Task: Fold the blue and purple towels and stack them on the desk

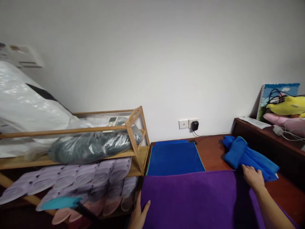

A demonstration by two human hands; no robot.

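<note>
A purple cloth (pixel 190 197), towel-like, spreads across the lower middle of the view. My left hand (pixel 139 211) grips its left edge, with the thumb on top and the other fingers partly hidden. My right hand (pixel 254 178) is closed at the cloth's far right corner, next to a crumpled blue cloth (pixel 252 159). A flat blue cloth (pixel 175 159) with green edging lies beyond the purple one, which overlaps its near side.
The reddish-brown wooden surface (pixel 211 152) meets a white wall. A black plug (pixel 195 126) sits in a wall socket. To the left stands a wooden rack (pixel 134 133) with slippers and plastic-wrapped items. At right, a raised shelf (pixel 247 130) bears plush toys and cables.
</note>
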